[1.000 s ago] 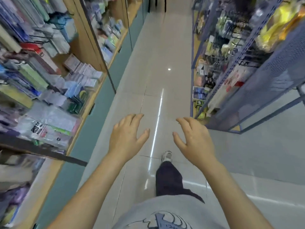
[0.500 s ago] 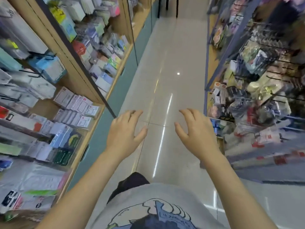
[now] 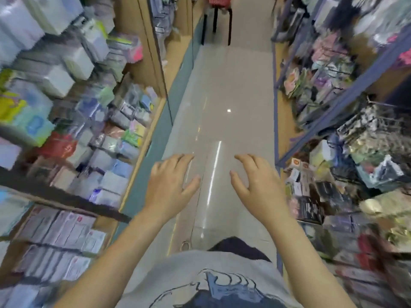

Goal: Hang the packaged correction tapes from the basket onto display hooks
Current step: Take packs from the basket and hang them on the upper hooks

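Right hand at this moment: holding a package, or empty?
Empty. The right hand hovers over the aisle floor with fingers spread and loosely bent, nothing between them. The left hand is equally empty.

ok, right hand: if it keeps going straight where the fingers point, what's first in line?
Probably nothing close. The right hand is empty and points up the aisle over bare floor tiles. The first thing in that line looks like the dark-legged stool at the far end; depth is unclear.
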`<move>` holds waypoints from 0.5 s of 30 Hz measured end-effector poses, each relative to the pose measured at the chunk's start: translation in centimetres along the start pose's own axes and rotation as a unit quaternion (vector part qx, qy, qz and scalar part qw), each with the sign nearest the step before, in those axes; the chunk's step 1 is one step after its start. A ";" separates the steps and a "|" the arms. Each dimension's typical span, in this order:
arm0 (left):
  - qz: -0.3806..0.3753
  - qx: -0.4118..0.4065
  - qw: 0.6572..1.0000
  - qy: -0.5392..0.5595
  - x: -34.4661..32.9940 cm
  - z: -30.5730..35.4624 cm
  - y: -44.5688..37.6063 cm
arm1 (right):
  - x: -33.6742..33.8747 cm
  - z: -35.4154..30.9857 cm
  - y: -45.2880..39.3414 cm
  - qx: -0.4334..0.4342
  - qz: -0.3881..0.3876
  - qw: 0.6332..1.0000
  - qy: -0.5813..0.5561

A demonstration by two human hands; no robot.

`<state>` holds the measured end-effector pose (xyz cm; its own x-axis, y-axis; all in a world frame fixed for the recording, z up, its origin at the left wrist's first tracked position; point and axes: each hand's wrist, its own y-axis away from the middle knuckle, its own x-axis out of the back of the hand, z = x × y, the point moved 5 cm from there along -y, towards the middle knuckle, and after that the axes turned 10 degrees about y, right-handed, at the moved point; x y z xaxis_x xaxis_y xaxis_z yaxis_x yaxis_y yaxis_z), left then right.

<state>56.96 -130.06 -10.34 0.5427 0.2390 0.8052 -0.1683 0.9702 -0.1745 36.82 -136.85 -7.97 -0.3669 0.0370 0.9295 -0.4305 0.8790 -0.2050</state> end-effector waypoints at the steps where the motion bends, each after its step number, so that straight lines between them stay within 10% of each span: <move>1: -0.013 -0.005 1.000 0.003 -0.5 -0.1 -3.3 | 0.0 1.2 -2.5 -0.014 0.005 1.000 0.003; 15: -0.071 -0.024 0.997 -0.024 -11.4 0.0 -52.7 | -5.5 24.4 -43.9 -0.074 -0.020 0.997 0.004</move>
<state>59.58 -183.93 -10.33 0.5172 0.0984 0.8502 -0.0527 0.9951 -0.0832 37.60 -187.21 -11.62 -0.3446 0.0050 0.9387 -0.3180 0.9402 -0.1217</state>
